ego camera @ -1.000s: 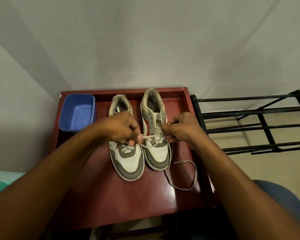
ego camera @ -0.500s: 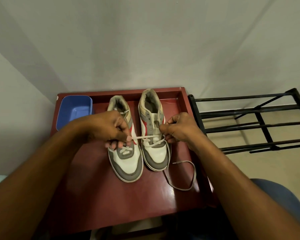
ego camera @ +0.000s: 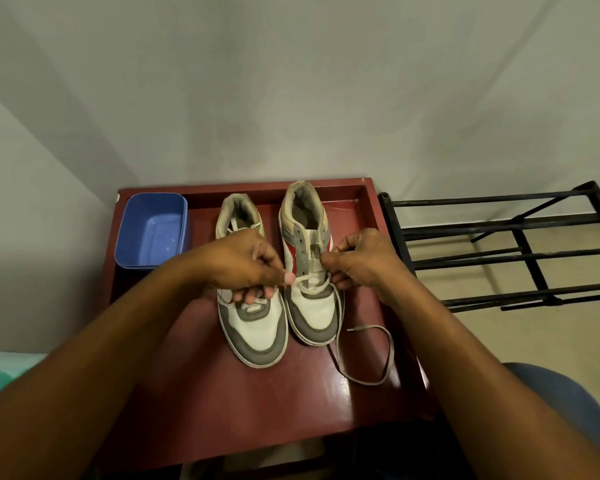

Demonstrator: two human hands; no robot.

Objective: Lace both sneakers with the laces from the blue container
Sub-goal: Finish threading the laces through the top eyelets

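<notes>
Head view, first voice: what has just changed?

Second voice: Half a second ago the left hand (ego camera: pixel 246 268) had drawn its end of the lace (ego camera: pixel 368 327) out toward the blue container (ego camera: pixel 153 233), across the near sneaker (ego camera: pixel 257 334) that lies beside it. Now that hand is back close to the far sneaker (ego camera: pixel 314 313). Only a short stretch of lace shows between its pinching thumb and forefinger and the eyelet row.

First voice: And the other hand?

Second voice: The right hand (ego camera: pixel 364 265), on the far sneaker's side away from the container, has hardly moved. Its curled fingers pinch the lace at the eyelets. The loose tail lies on the table (ego camera: pixel 291 410) much as before, farther from the container than either shoe.

First voice: Meaning for the job?

Second voice: I judge the lowest crossing is pulled snug and the next eyelet is due. The far sneaker's upper eyelets are bare. The near sneaker shows lace at toe and collar, so it looks done. No lace shows in the container.
</notes>
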